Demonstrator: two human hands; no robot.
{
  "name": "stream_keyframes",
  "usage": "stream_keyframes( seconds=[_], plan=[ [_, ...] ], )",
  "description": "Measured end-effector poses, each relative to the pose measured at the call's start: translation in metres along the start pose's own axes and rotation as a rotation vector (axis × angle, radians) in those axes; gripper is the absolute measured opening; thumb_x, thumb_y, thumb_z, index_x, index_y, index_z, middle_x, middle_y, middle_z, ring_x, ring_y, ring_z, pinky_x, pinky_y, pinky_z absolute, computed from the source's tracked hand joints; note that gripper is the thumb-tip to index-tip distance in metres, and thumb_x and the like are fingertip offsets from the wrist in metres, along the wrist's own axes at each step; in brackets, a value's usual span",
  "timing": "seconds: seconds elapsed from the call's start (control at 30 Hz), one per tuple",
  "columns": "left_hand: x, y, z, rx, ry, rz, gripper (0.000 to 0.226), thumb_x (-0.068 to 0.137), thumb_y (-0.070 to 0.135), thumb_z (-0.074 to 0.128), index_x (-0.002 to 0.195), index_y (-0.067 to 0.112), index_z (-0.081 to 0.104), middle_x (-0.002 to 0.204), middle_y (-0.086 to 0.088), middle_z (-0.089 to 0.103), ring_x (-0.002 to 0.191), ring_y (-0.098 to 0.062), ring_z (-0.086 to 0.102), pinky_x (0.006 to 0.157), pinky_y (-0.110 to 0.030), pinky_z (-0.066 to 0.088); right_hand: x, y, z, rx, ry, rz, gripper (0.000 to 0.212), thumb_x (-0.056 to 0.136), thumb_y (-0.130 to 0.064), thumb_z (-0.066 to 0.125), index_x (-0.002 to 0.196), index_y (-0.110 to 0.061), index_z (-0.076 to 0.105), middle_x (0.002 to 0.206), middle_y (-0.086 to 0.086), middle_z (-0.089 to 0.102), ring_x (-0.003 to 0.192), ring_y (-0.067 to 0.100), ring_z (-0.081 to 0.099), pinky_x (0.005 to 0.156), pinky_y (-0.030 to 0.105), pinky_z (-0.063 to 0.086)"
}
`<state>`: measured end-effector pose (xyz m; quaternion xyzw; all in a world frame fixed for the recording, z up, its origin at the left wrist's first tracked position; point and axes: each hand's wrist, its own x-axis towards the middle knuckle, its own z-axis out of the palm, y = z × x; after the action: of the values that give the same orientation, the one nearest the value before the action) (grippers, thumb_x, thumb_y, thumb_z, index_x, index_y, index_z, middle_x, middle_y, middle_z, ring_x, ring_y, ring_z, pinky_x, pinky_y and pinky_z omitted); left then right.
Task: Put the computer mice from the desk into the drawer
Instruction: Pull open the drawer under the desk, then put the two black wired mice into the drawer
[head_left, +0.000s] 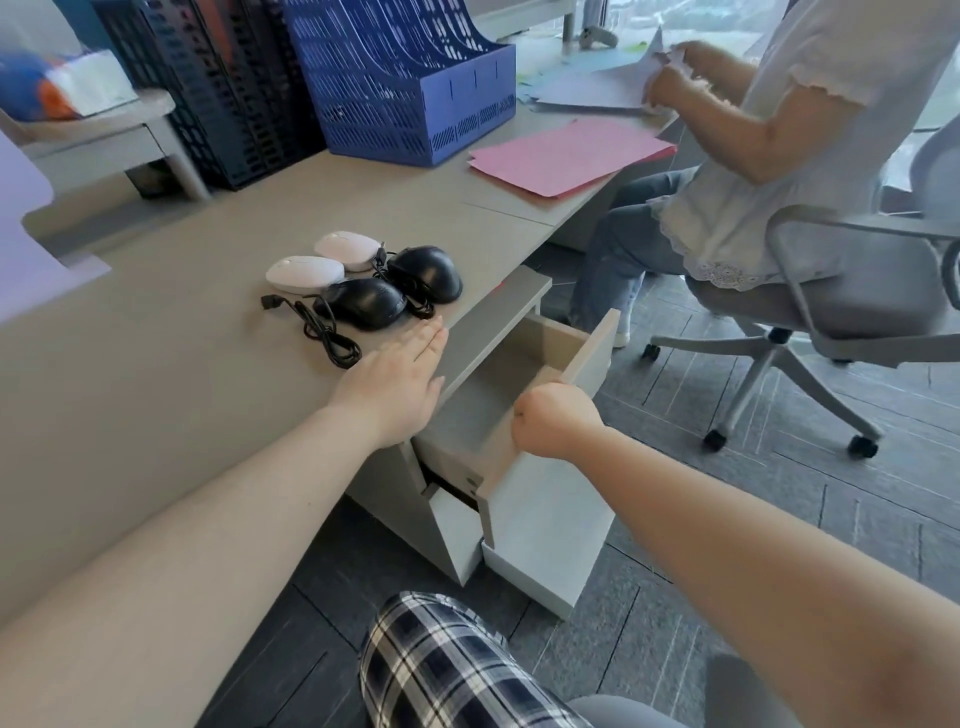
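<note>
4 mice sit in a tight cluster on the desk (171, 364), near its front edge and just above the open drawer (467, 410): 2 white ones at the back and 2 black ones in front. The left hand (400, 379) lies flat on the desktop, fingers straight and together, holding nothing, its fingertips just short of the nearer black mouse (366, 302). The right hand (553, 421) is closed in a fist over the top edge of the drawer front, gripping it with the drawer pulled out.

The step in hand looks like the first pick. The drawer is open wide enough, so the right hand would do well to keep it steady while the left reaches for the nearer black mouse. Its cable (324, 332) trails in loops toward the left, so gathering the cable with the body should stop it dragging a neighbour along.

The nearer black mouse lies with its long axis running left to right, cable end to the left. The farther black mouse (426, 273) sits angled, its long axis running from back-left to front-right. The nearer white mouse (305, 273) and farther white mouse (349, 250) both lie roughly left to right; which end is their front I cannot tell.
</note>
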<state>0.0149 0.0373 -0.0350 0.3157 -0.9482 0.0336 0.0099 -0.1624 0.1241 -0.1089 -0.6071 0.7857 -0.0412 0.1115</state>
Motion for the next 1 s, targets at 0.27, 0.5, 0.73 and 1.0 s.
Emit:
stream_keyframes(
  seconds=[0.27,0.5,0.73,1.0],
  plan=[
    [-0.011,0.020,-0.002,-0.008,0.005,-0.132,0.060,0.100,0.029,0.035,0.151,0.008,0.012,0.162,-0.005,0.006,0.148,-0.016,0.009,0.118,-0.033,0.016,-0.058,0.040,-0.014,-0.150,-0.097,0.161,0.032,0.082,-0.023,0.044,0.052,-0.014,0.042,0.061,0.001,0.048,0.066,0.027,0.052,0.060,0.028,0.042],
    [-0.021,0.022,-0.004,-0.047,-0.011,-0.128,0.059,0.101,0.029,0.033,0.152,0.008,0.010,0.162,-0.004,0.007,0.148,-0.015,0.007,0.119,-0.031,0.011,-0.084,0.052,-0.012,-0.190,-0.158,0.298,0.023,0.078,-0.016,0.044,0.055,-0.015,0.046,0.061,-0.001,0.049,0.053,0.018,0.047,0.055,0.025,0.040],
    [-0.020,0.020,-0.009,-0.124,0.070,-0.165,0.052,0.100,0.027,0.037,0.147,0.008,0.029,0.156,-0.006,0.030,0.143,-0.019,0.029,0.113,-0.035,0.028,-0.075,0.055,-0.023,-0.071,-0.132,0.424,0.018,0.081,-0.020,0.045,0.065,-0.014,0.052,0.075,0.002,0.058,0.073,0.026,0.060,0.065,0.029,0.049],
    [-0.006,0.001,-0.024,-0.151,0.345,-0.529,0.048,0.089,0.036,0.055,0.131,0.015,0.049,0.140,-0.009,0.046,0.125,-0.033,0.039,0.098,-0.044,0.039,0.002,-0.034,-0.073,0.172,0.263,0.141,0.024,0.087,-0.027,0.042,0.090,-0.009,0.058,0.092,0.006,0.063,0.085,0.030,0.058,0.069,0.032,0.046]
  ],
)
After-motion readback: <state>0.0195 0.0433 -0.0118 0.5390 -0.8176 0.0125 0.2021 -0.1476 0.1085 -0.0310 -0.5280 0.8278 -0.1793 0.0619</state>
